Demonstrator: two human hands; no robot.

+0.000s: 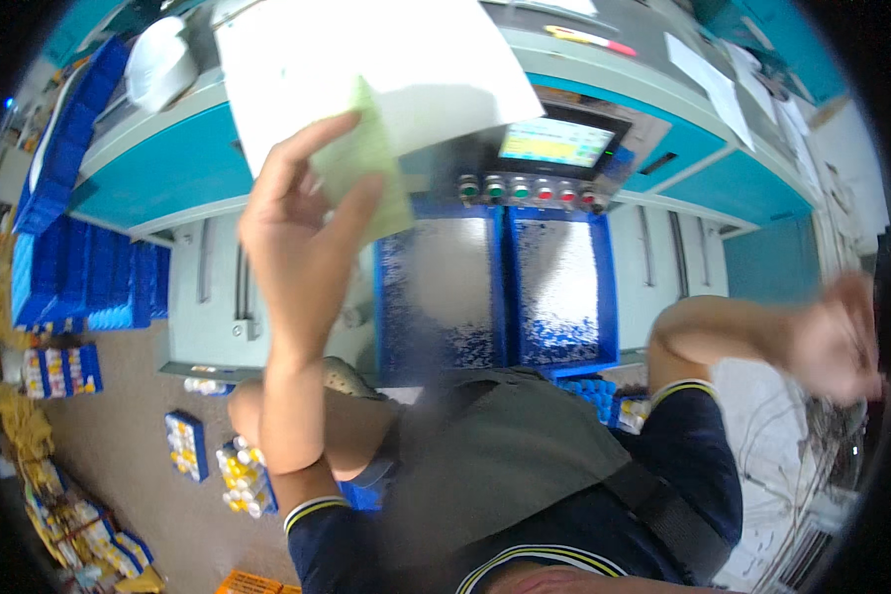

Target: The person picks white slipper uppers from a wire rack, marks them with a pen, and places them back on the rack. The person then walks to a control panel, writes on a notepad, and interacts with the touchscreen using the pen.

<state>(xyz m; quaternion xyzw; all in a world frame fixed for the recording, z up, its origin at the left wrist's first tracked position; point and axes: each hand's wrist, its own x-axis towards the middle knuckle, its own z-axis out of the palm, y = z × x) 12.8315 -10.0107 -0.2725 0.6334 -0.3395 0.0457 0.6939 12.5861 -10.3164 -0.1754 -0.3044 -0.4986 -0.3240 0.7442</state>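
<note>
Paper [371, 148] in left hand [297, 228] | white sheet [445, 54] edge behind | right hand [835, 342] apart

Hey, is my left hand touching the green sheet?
Touching: in the head view, the left hand holds the green sheet, its thumb lying over the sheet's face.

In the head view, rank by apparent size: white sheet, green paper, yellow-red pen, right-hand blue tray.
1. White sheet
2. Right-hand blue tray
3. Green paper, held in left hand
4. Yellow-red pen
</note>
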